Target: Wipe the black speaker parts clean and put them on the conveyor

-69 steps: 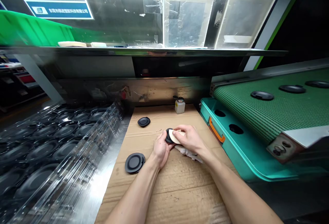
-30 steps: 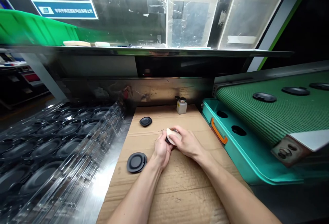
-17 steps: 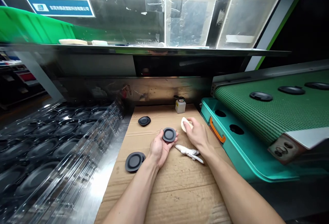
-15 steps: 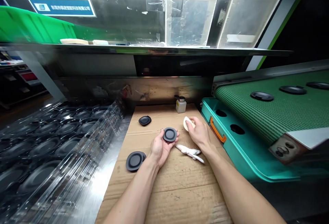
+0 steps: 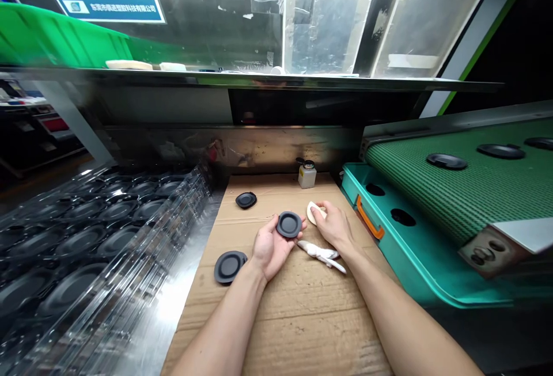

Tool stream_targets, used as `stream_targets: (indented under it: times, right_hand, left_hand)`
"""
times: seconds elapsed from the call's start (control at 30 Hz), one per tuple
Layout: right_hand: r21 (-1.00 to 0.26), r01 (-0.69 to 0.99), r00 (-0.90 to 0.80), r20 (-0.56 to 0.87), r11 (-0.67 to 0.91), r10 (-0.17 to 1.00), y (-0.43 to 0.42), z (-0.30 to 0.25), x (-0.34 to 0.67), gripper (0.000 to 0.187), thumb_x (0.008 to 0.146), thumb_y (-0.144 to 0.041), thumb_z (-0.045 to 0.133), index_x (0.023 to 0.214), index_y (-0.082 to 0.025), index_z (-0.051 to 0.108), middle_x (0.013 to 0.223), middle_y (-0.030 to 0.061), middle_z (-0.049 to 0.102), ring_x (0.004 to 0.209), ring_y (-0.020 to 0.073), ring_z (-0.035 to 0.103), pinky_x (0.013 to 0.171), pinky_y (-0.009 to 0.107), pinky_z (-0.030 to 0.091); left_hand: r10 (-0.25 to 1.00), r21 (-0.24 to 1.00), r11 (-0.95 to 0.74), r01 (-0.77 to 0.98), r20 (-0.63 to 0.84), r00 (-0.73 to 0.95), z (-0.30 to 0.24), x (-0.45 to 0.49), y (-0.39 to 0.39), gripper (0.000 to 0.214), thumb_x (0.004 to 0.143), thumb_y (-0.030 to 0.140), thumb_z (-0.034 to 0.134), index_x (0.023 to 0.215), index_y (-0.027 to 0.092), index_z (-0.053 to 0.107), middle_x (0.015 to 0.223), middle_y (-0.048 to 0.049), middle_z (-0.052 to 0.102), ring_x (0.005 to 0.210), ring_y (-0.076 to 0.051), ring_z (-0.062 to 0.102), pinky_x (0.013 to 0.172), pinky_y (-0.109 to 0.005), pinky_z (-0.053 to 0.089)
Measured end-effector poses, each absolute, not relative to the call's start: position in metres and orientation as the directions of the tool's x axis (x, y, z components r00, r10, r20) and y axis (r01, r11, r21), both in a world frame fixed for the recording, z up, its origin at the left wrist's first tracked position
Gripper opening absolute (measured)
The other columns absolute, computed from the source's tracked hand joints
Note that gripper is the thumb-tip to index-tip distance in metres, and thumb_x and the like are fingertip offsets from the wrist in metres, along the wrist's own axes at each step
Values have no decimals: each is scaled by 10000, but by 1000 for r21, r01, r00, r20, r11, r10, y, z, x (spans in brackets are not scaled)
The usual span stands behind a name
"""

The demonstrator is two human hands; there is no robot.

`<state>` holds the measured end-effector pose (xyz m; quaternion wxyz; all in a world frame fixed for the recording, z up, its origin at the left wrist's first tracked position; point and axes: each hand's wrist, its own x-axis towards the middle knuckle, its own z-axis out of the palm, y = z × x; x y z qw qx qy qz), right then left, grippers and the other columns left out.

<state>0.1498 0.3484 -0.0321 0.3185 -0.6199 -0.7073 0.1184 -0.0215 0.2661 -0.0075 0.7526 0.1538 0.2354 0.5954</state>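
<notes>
My left hand (image 5: 270,247) lies palm up and holds a round black rubber disc (image 5: 288,224) on its fingers. My right hand (image 5: 334,227) grips a cream pad or sponge (image 5: 314,212), just to the right of that disc and not touching it. A crumpled white cloth (image 5: 320,255) lies on the cardboard (image 5: 276,330) below my right hand. Two more black discs rest on the cardboard: one (image 5: 230,266) near my left hand, and a smaller-looking one (image 5: 246,200) farther away.
A small white bottle (image 5: 307,175) with a black cap stands at the cardboard's far edge. To the left lies a stacked clear plastic tray (image 5: 86,249) of black discs. To the right are a teal tray (image 5: 380,232) and a green conveyor belt (image 5: 458,192) carrying black discs.
My hands have come apart. The cream pad has moved right, off the disc, whose dark face now shows on my left hand. The white cloth has come into view.
</notes>
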Motion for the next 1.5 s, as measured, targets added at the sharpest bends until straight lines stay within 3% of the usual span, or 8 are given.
stream_targets:
  times: [0.23, 0.47, 0.7, 0.97, 1.27, 1.5]
  right_hand:
    - [-555, 803, -40, 311, 216, 949, 348, -32, 149, 350, 880, -477, 460, 1052, -234, 643, 919, 61, 712, 873, 209, 645, 722, 274, 413]
    - [-549, 810, -35, 306, 206, 951, 348, -32, 150, 358, 881, -484, 460, 1065, -236, 641, 927, 62, 708, 866, 206, 641, 720, 273, 416]
    - [-538, 817, -44, 305, 210, 951, 348, -32, 150, 362, 883, -495, 450, 1062, -244, 639, 943, 64, 708, 896, 218, 642, 726, 283, 417]
    - [-527, 824, -48, 301, 208, 953, 347, -32, 149, 356, 882, -497, 449, 1051, -251, 644, 941, 59, 711, 890, 223, 643, 708, 287, 412]
    - [-521, 831, -39, 293, 193, 955, 347, -33, 149, 368, 874, -506, 451, 1043, -250, 654, 898, 60, 707, 869, 221, 640, 700, 282, 412]
    - [-610, 766, -18, 296, 203, 955, 348, -27, 150, 363, 846, -502, 494, 1011, -226, 662, 870, 68, 705, 849, 230, 638, 718, 296, 428]
  left_hand:
    - [953, 421, 300, -856, -159, 256, -5, -26, 263, 307, 905, 322, 464, 1121, 122, 549, 1183, -224, 606, 1004, -265, 632, 747, -326, 501]
    - [928, 357, 362, -861, -226, 296, -5, -25, 264, 324, 932, 338, 384, 1049, 97, 566, 1137, -235, 605, 966, -250, 629, 672, -287, 512]
    - [920, 305, 377, -874, -235, 315, -2, -26, 263, 416, 943, 382, 324, 1027, 53, 564, 1131, -268, 585, 996, -267, 619, 694, -297, 542]
    - [910, 307, 386, -870, -284, 303, 0, -27, 263, 410, 933, 314, 354, 1126, -3, 529, 1047, -246, 609, 934, -242, 640, 699, -263, 566]
    - [844, 299, 479, -825, -414, 340, -2, -30, 265, 472, 951, 399, 300, 1064, 6, 535, 771, -146, 612, 545, -109, 579, 434, -152, 503]
    - [877, 395, 412, -821, -418, 238, -5, -26, 265, 515, 953, 435, 289, 1020, 1, 559, 751, -159, 632, 554, -122, 593, 450, -165, 490]
